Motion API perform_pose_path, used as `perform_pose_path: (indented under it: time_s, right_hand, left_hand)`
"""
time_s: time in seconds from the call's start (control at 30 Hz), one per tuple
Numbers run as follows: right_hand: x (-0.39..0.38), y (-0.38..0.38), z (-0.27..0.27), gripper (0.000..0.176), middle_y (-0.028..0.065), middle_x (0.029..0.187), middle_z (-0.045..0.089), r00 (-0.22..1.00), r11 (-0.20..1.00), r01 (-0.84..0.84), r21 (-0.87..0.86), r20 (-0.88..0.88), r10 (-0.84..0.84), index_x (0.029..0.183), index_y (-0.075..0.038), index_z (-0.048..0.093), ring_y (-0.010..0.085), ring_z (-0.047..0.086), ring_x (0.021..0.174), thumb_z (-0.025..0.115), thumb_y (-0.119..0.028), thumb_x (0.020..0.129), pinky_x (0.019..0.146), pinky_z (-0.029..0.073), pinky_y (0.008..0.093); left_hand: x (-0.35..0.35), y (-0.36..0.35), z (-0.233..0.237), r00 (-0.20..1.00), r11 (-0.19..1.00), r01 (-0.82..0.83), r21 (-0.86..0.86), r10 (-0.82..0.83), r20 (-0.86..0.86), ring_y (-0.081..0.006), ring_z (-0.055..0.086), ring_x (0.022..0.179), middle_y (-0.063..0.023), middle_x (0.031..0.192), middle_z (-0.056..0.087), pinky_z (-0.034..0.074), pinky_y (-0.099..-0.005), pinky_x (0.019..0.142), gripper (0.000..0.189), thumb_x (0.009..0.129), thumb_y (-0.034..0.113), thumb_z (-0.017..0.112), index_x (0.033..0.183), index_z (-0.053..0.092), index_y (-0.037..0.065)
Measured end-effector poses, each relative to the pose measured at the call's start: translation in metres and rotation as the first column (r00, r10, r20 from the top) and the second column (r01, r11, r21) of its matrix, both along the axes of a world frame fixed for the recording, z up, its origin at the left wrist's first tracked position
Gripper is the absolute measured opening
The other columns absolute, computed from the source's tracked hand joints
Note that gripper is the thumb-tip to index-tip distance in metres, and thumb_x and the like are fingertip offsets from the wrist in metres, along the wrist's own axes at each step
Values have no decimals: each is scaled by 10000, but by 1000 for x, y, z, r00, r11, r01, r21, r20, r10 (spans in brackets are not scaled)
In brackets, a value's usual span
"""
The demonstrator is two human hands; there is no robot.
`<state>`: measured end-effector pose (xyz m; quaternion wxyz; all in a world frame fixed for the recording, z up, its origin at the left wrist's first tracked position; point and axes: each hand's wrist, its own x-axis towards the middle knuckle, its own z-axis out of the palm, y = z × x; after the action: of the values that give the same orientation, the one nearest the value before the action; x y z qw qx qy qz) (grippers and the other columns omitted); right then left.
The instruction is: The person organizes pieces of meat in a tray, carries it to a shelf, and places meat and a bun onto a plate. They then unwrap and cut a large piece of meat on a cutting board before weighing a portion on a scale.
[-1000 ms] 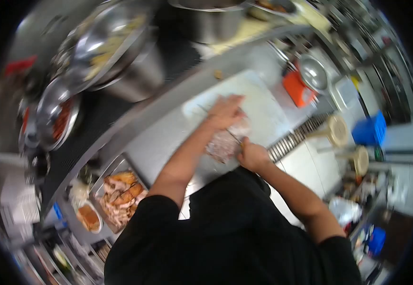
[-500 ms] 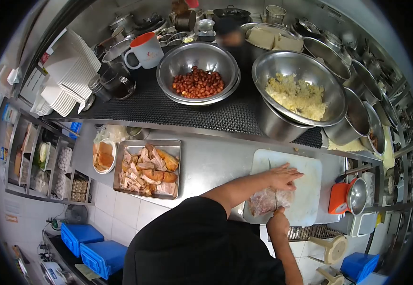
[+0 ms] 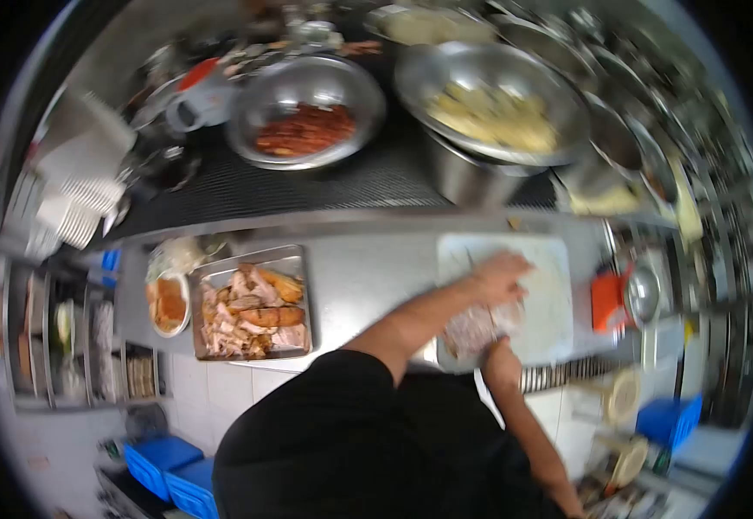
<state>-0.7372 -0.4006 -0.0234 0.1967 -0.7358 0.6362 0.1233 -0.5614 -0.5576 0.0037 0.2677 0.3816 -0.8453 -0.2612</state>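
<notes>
Steel tray (image 3: 193, 322) beside board (image 3: 551, 298) — hands (image 3: 499, 277) (image 3: 503, 365) seemingly on meat (image 3: 470, 330).

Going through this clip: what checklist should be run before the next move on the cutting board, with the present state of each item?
1. The meat lies on the cutting board: ok.
2. The left hand rests flat on the meat's far side, steadying it: ok.
3. The right hand sits at the board's near edge, but its grip and any blade are lost in blur: cannot tell.
4. Left fingertips out of the cutting line: cannot tell.
5. The orange scale stands beside the board, apart from both hands: ok.
</notes>
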Motion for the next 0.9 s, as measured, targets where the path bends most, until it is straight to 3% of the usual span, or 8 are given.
perform_pose_path:
  time_s: [0.03,0.17,0.2,0.27,0.4,0.7,0.8,0.9]
  right_hand:
    - [5,2,9,285,279,998,747,999,999,34,-10,4,-34,1208,66,494,409,759,930,478,-148,1020,800,607,498]
    - [11,1,17,235,257,1043,742,992,992,121,34,45,-122,1190,14,514,412,745,963,426,-136,1032,839,593,507]
    - [13,0,20,238,253,1066,740,987,989,147,35,54,-149,1205,15,511,410,745,966,433,-124,1027,833,596,506]
    - [11,3,22,259,257,1018,743,988,991,135,10,76,-135,1217,40,502,402,751,949,456,-106,1008,806,602,496]
    - [8,1,19,281,260,997,743,994,997,76,-19,75,-74,1236,49,496,411,750,934,482,-88,992,793,603,501]
    - [-9,29,87,273,259,1023,756,999,987,34,160,9,-36,1241,48,509,391,765,943,493,-101,1014,798,616,462]
    - [-23,50,87,265,268,1039,752,997,980,58,191,-54,-48,1240,54,523,394,761,953,461,-99,1032,798,617,467]
    - [-20,45,50,316,293,1055,735,991,972,106,209,57,-121,1281,89,480,430,742,994,485,-47,996,828,596,505]
  left_hand:
    - [-2,3,9,998,999,-26,-38,28,54,-362,460,1426,-193,1453,575,244,-510,1267,624,949,355,676,1451,531,15]
    - [-1,39,8,962,915,-270,-299,244,-124,-425,530,1322,-238,1326,622,348,-533,1174,449,897,243,732,1247,617,-15]
    - [9,59,11,949,931,-315,-183,308,-69,-433,470,1391,-228,1371,588,298,-519,1223,483,847,297,783,1192,612,7]
    - [24,104,9,916,917,-398,24,396,72,-442,439,1405,-262,1478,489,327,-555,1180,767,730,412,894,1279,554,-2]
    - [23,150,15,846,896,-420,147,327,421,-445,208,1538,-259,1644,204,196,-672,1209,1094,600,487,960,1430,389,62]
    - [6,142,9,768,832,-534,153,401,499,-462,273,1472,-277,1573,276,266,-609,1173,1147,532,465,940,1460,406,53]
    - [6,142,6,775,843,-520,136,399,491,-467,274,1469,-279,1565,280,272,-613,1166,1132,540,470,929,1457,408,60]
    - [6,142,1,771,853,-513,102,405,491,-463,281,1461,-273,1558,282,272,-613,1165,1130,538,472,929,1451,410,58]
